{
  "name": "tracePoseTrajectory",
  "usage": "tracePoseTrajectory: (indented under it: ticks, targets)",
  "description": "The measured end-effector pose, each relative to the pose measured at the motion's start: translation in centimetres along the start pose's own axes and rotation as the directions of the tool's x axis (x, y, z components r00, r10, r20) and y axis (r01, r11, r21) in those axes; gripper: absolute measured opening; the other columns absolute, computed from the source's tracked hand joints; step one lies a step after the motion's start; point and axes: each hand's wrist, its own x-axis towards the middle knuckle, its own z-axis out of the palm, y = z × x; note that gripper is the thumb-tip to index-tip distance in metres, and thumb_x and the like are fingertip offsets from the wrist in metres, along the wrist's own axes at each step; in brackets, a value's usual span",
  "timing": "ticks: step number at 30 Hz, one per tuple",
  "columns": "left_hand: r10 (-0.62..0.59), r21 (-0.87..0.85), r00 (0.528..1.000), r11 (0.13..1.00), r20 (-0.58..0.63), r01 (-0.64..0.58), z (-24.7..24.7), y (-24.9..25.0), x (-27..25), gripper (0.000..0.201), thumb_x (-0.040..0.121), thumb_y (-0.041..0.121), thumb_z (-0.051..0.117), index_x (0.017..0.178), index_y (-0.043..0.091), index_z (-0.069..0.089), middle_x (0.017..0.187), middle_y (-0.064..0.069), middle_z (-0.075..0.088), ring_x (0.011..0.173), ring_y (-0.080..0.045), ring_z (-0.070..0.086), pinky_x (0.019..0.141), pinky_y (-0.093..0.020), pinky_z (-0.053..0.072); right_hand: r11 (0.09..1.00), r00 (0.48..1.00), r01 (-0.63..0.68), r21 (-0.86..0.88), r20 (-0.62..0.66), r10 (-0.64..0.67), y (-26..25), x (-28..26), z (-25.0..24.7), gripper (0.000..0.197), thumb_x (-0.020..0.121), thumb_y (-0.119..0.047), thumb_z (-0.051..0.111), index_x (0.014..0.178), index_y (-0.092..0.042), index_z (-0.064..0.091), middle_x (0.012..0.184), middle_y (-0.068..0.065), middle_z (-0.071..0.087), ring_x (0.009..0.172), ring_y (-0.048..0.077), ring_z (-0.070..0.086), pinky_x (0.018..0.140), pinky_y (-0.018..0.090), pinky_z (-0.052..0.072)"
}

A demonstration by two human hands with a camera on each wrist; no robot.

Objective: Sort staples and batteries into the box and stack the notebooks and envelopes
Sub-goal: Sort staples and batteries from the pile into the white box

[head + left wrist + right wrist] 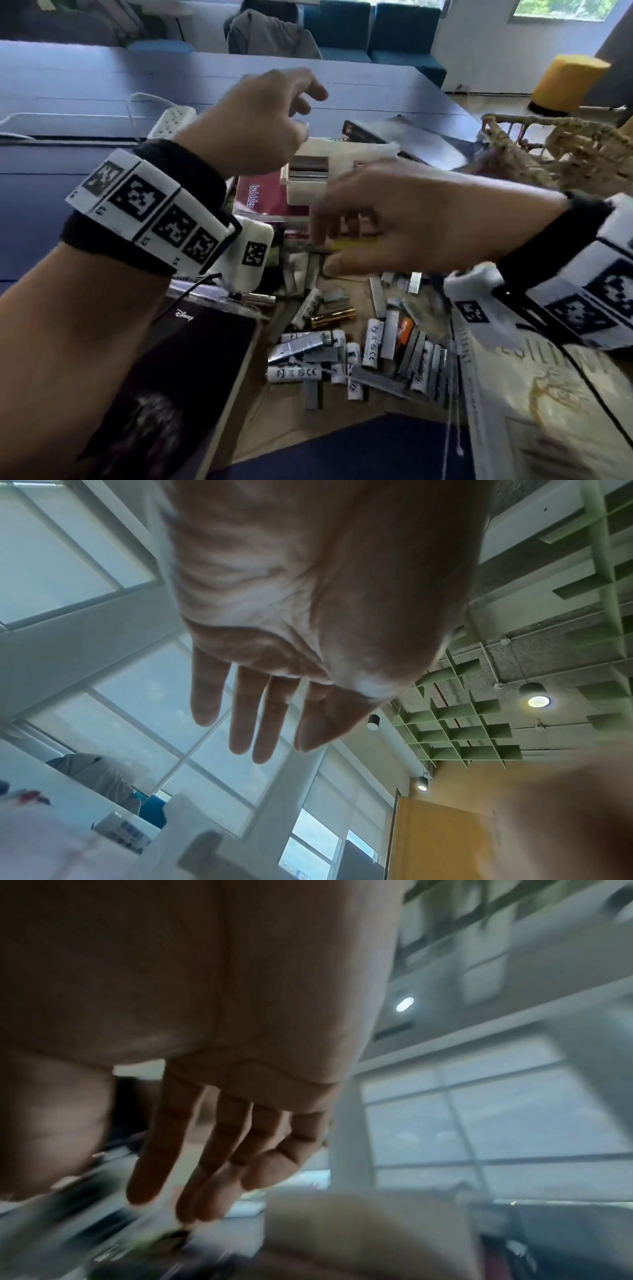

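Observation:
A cream box (303, 193) with a dark stack of staples inside stands on a red notebook (260, 200) mid-table. My left hand (308, 111) hovers just above and left of the box; in the left wrist view its fingers (240, 723) are straight and hold nothing. My right hand (323, 250), blurred, reaches leftward low in front of the box, over a yellow item (354, 244); its fingers (150, 1164) are extended and empty. A loose heap of white batteries (371, 346) and grey staple strips (388, 339) lies on a brown envelope (270, 421) nearer me.
A black notebook (191, 359) lies at the near left and a pale printed book (548, 411) at the near right. A woven basket (565, 147) stands at the right, a white power strip (173, 120) at the left. More notebooks (421, 137) lie behind the box.

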Motion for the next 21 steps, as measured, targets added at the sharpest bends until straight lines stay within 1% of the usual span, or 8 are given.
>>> tracePoseTrajectory:
  ticks: [1, 3, 5, 7, 10, 13, 17, 21]
  targets:
    - [-0.001, -0.01, 1.0, 1.0, -0.018, 0.001, -0.1, 0.0, 0.0, 0.042, 0.099, 0.009, 0.058, 0.14, 0.02, 0.056, 0.129, -0.003, 0.065, 0.117, -0.017, 0.061, 0.097, -0.027, 0.049, 0.999, 0.996, 0.051, 0.02, 0.078, -0.052, -0.9, -0.8, 0.6, 0.035, 0.086, -0.065, 0.063, 0.117, -0.048, 0.06, 0.107, -0.022, 0.056, 0.096, -0.003, 0.054, 0.076, 0.016, 0.045]
    - [-0.008, -0.036, 0.999, 0.999, -0.043, 0.007, -0.3, 0.1, 0.1, 0.042, 0.101, 0.008, 0.056, 0.14, 0.022, 0.056, 0.125, -0.003, 0.066, 0.112, -0.016, 0.063, 0.086, -0.021, 0.051, 0.991, 0.958, 0.135, -0.012, 0.256, -0.128, -2.6, -2.5, 2.3, 0.058, 0.085, -0.072, 0.062, 0.138, -0.06, 0.041, 0.13, -0.016, 0.043, 0.115, 0.0, 0.04, 0.085, 0.019, 0.043]
    - [-0.004, -0.047, 0.999, 0.999, -0.046, 0.002, -0.3, 0.3, 0.1, 0.044, 0.102, 0.008, 0.054, 0.143, 0.024, 0.053, 0.125, -0.002, 0.064, 0.11, -0.016, 0.062, 0.074, -0.013, 0.047, 0.964, 0.916, 0.237, -0.116, 0.356, -0.183, -3.6, -3.7, 4.1, 0.066, 0.086, -0.074, 0.058, 0.144, -0.063, 0.028, 0.145, -0.01, 0.032, 0.125, 0.009, 0.03, 0.089, 0.025, 0.041]
    - [0.006, -0.053, 0.999, 0.999, -0.04, -0.008, -0.3, 0.5, 0.0, 0.047, 0.102, 0.01, 0.055, 0.145, 0.026, 0.05, 0.127, -0.001, 0.063, 0.107, -0.014, 0.062, 0.062, -0.007, 0.041, 0.937, 0.909, 0.295, -0.186, 0.356, -0.216, -3.9, -4.1, 5.4, 0.063, 0.089, -0.067, 0.06, 0.143, -0.061, 0.028, 0.15, -0.007, 0.029, 0.127, 0.015, 0.029, 0.09, 0.035, 0.045]
    - [0.026, -0.054, 0.999, 0.998, -0.023, -0.027, -0.3, 0.7, -0.1, 0.048, 0.102, 0.014, 0.056, 0.147, 0.029, 0.047, 0.128, 0.0, 0.062, 0.104, -0.013, 0.062, 0.059, -0.008, 0.04, 0.943, 0.915, 0.281, -0.181, 0.347, -0.206, -3.4, -3.5, 5.7, 0.053, 0.095, -0.049, 0.056, 0.139, -0.058, 0.028, 0.147, -0.007, 0.029, 0.126, 0.018, 0.036, 0.091, 0.042, 0.05]
    - [0.046, -0.037, 0.999, 0.998, -0.016, -0.047, -0.4, 0.8, -0.1, 0.049, 0.102, 0.017, 0.059, 0.147, 0.029, 0.047, 0.128, 0.0, 0.063, 0.105, -0.013, 0.063, 0.062, -0.01, 0.039, 0.954, 0.942, 0.219, -0.206, 0.298, -0.152, -2.1, -3.0, 5.3, 0.044, 0.1, -0.038, 0.052, 0.133, -0.057, 0.03, 0.139, -0.012, 0.033, 0.115, 0.009, 0.036, 0.094, 0.035, 0.047]
    - [0.057, -0.02, 0.998, 0.998, 0.01, -0.057, -0.3, 1.0, -0.1, 0.047, 0.101, 0.019, 0.061, 0.146, 0.029, 0.048, 0.125, 0.001, 0.065, 0.103, -0.014, 0.064, 0.063, -0.014, 0.04, 0.961, 0.979, 0.055, -0.273, 0.205, 0.002, 0.1, -2.8, 3.9, 0.042, 0.102, -0.031, 0.053, 0.136, -0.054, 0.044, 0.139, -0.012, 0.037, 0.119, 0.008, 0.039, 0.102, 0.037, 0.049]
    - [0.057, -0.048, 0.998, 0.997, 0.039, -0.055, -0.4, 1.2, -0.2, 0.045, 0.1, 0.019, 0.062, 0.143, 0.029, 0.052, 0.121, 0.005, 0.068, 0.101, -0.011, 0.066, 0.065, -0.017, 0.043, 0.998, 0.98, 0.021, -0.058, 0.199, -0.009, 0.3, -3.7, 1.6, 0.029, 0.096, -0.04, 0.064, 0.124, -0.046, 0.056, 0.115, -0.023, 0.039, 0.105, 0.001, 0.044, 0.09, 0.028, 0.049]
